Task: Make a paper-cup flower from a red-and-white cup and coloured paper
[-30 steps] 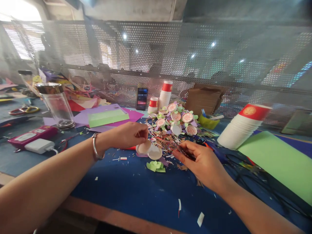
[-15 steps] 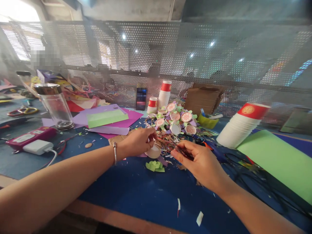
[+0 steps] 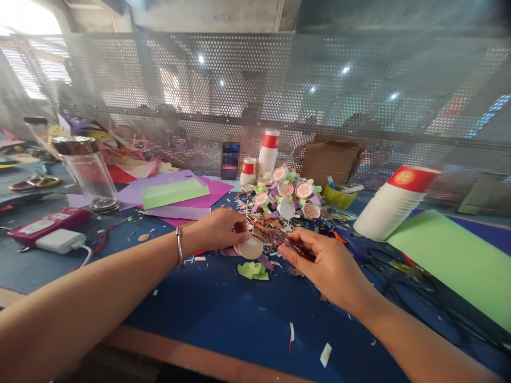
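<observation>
My left hand (image 3: 219, 229), a bangle on its wrist, is closed with its fingertips pinching the edge of a round white paper disc (image 3: 249, 248) just above the blue table (image 3: 223, 308). My right hand (image 3: 325, 263) is closed around a pair of dark scissors (image 3: 293, 246), whose blades point left toward the disc. A small heap of green paper bits (image 3: 253, 271) lies just below the disc. Behind both hands sits a pile of cut cup bottoms with red prints and coloured paper petals (image 3: 289, 197).
A leaning stack of red-rimmed white paper cups (image 3: 395, 205) lies at the right beside a green sheet (image 3: 455, 260). Purple and green sheets (image 3: 175, 194), a glass jar (image 3: 92, 175), a pink power strip (image 3: 48, 223) and a white charger (image 3: 59, 240) are at the left. A perforated metal screen (image 3: 255, 96) closes the back.
My left hand has shifted right and lower with the disc, bringing it closer to the scissors. One of the two white discs seen earlier is no longer visible. My right hand barely moved.
</observation>
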Demonstrator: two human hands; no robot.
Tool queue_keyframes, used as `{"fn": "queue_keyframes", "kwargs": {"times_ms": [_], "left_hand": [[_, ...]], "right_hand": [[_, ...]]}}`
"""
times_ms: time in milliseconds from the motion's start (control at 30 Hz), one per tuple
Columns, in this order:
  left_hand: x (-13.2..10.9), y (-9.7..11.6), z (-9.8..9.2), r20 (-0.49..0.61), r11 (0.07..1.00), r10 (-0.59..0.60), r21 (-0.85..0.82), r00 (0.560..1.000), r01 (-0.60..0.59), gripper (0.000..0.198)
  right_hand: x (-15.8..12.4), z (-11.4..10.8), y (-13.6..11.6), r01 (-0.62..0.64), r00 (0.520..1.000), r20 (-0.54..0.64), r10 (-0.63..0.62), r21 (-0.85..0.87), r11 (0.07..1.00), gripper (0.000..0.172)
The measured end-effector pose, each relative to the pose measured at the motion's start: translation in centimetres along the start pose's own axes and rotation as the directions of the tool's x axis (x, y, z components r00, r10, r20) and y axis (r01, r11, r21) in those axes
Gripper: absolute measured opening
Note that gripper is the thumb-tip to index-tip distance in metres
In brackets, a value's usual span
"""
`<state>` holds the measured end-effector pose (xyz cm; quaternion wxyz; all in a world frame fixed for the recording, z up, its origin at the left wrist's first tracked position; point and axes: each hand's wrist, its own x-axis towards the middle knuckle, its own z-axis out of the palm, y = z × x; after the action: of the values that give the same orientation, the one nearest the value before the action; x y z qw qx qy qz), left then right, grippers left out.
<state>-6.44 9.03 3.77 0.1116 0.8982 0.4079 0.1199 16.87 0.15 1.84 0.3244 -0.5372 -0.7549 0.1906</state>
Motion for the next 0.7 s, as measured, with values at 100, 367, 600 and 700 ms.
{"fn": "queue_keyframes", "kwargs": {"times_ms": [100, 367, 600, 700], "left_hand": [[0.2, 0.0, 0.3, -0.014, 0.999, 0.000, 0.036, 1.000, 0.000, 0.014], [0.3, 0.5, 0.6, -0.078, 0.998, 0.030, 0.056, 0.996, -0.026, 0.017], [-0.4, 1.7, 0.1, -0.130, 0.998, 0.009, -0.061, 0.992, -0.017, 0.011], [-0.3, 1.4, 0.3, -0.148, 0.990, 0.007, -0.137, 0.989, -0.027, 0.011]], "right_hand": [[0.1, 0.1, 0.1, 0.001, 1.000, 0.010, -0.001, 0.026, 1.000, 0.031], [0.0, 0.3, 0.2, -0.004, 1.000, 0.003, 0.004, 0.047, 0.999, 0.028], [0.2, 0.4, 0.3, -0.016, 0.999, -0.030, 0.018, 0.073, 0.997, 0.028], [0.3, 0.4, 0.4, -0.025, 1.000, 0.011, 0.024, 0.051, 0.998, 0.028]]}}
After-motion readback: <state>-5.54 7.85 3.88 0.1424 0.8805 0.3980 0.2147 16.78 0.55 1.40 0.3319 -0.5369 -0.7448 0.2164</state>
